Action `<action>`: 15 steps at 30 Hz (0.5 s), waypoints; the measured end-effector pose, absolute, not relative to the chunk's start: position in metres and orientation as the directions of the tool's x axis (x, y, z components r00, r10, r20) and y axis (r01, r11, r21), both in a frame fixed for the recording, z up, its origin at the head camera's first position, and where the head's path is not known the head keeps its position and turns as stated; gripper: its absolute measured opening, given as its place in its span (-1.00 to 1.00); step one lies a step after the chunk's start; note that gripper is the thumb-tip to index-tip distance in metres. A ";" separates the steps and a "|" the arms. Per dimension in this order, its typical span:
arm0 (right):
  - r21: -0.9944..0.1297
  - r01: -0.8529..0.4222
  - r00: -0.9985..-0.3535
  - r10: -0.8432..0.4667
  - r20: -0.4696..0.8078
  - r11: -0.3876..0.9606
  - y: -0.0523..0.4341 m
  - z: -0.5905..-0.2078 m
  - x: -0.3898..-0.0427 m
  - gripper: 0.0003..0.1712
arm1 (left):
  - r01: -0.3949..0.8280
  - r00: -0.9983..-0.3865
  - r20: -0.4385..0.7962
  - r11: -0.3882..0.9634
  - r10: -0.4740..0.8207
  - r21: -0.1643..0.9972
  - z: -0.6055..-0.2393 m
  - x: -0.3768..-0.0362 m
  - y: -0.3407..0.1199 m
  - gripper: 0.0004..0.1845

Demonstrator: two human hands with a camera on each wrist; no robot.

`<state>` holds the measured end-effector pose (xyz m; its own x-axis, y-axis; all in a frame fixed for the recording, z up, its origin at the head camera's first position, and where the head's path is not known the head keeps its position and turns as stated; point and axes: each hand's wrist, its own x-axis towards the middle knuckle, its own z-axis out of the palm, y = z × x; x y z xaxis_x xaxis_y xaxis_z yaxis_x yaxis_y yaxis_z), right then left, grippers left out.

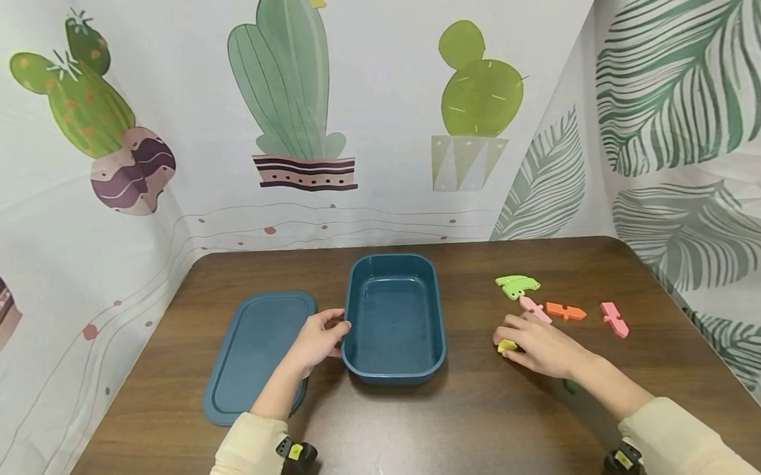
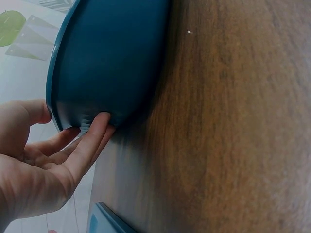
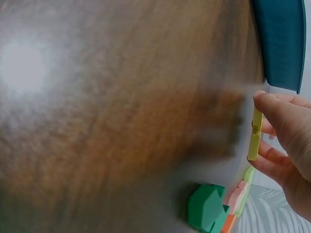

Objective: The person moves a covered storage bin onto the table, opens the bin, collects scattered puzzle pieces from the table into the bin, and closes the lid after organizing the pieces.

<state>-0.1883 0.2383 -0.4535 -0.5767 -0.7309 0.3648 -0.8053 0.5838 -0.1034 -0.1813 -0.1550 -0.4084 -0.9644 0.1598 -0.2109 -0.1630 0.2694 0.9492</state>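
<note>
An empty dark blue container [image 1: 394, 316] stands mid-table. My left hand [image 1: 339, 334] holds its left wall, thumb on the rim and fingertips [image 2: 99, 121] against the outer side [image 2: 107, 58]. To its right, my right hand [image 1: 509, 342] pinches a small flat yellow piece [image 1: 506, 346] just above the table. In the right wrist view the yellow piece [image 3: 254, 133] stands on edge between thumb and fingers. Beyond that hand lie a light green piece [image 1: 517, 285], a pink piece [image 1: 535, 309], an orange piece [image 1: 566, 311] and another pink piece [image 1: 614, 319].
The container's blue lid [image 1: 257, 355] lies flat to the left of my left hand. A dark green piece [image 3: 206, 206] sits by my right forearm, mostly hidden in the head view. Printed cloth walls close the table at back, left and right.
</note>
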 end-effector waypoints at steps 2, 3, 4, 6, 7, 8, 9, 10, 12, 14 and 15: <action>-0.104 -0.804 -0.580 -0.731 0.359 0.586 0.238 -0.452 -0.189 -0.71 | -0.162 -0.964 -0.210 0.271 0.161 0.949 -0.409 -0.181 -0.155 -0.53; -0.104 -0.803 -0.581 -0.732 0.355 0.587 0.238 -0.451 -0.190 -0.71 | -0.161 -0.964 -0.210 0.271 0.161 0.949 -0.409 -0.182 -0.155 -0.53; -0.104 -0.802 -0.583 -0.733 0.351 0.588 0.238 -0.450 -0.190 -0.71 | -0.161 -0.964 -0.210 0.272 0.162 0.949 -0.409 -0.182 -0.155 -0.53; -0.100 -0.807 -0.576 -0.740 0.348 0.582 0.238 -0.448 -0.191 -0.71 | -0.160 -0.964 -0.210 0.273 0.163 0.949 -0.410 -0.182 -0.155 -0.53; -0.095 -0.812 -0.569 -0.745 0.348 0.575 0.237 -0.446 -0.192 -0.70 | -0.160 -0.964 -0.210 0.273 0.164 0.949 -0.410 -0.182 -0.155 -0.53; -0.089 -0.818 -0.560 -0.751 0.350 0.568 0.237 -0.445 -0.192 -0.70 | -0.161 -0.964 -0.211 0.273 0.164 0.949 -0.410 -0.182 -0.156 -0.53; -0.082 -0.825 -0.548 -0.758 0.354 0.558 0.236 -0.444 -0.193 -0.70 | -0.161 -0.964 -0.210 0.273 0.164 0.948 -0.410 -0.182 -0.156 -0.53; -0.077 -0.832 -0.537 -0.764 0.358 0.549 0.236 -0.442 -0.194 -0.70 | -0.161 -0.964 -0.211 0.273 0.164 0.948 -0.410 -0.182 -0.156 -0.53; -0.065 -0.844 -0.516 -0.773 0.370 0.532 0.235 -0.439 -0.196 -0.69 | -0.160 -0.964 -0.210 0.274 0.163 0.948 -0.410 -0.182 -0.156 -0.53; -0.058 -0.850 -0.505 -0.777 0.377 0.524 0.233 -0.436 -0.197 -0.68 | -0.159 -0.965 -0.208 0.277 0.161 0.948 -0.409 -0.182 -0.155 -0.53; -0.056 -0.851 -0.502 -0.778 0.378 0.522 0.233 -0.434 -0.198 -0.68 | -0.157 -0.965 -0.207 0.279 0.161 0.947 -0.409 -0.181 -0.155 -0.53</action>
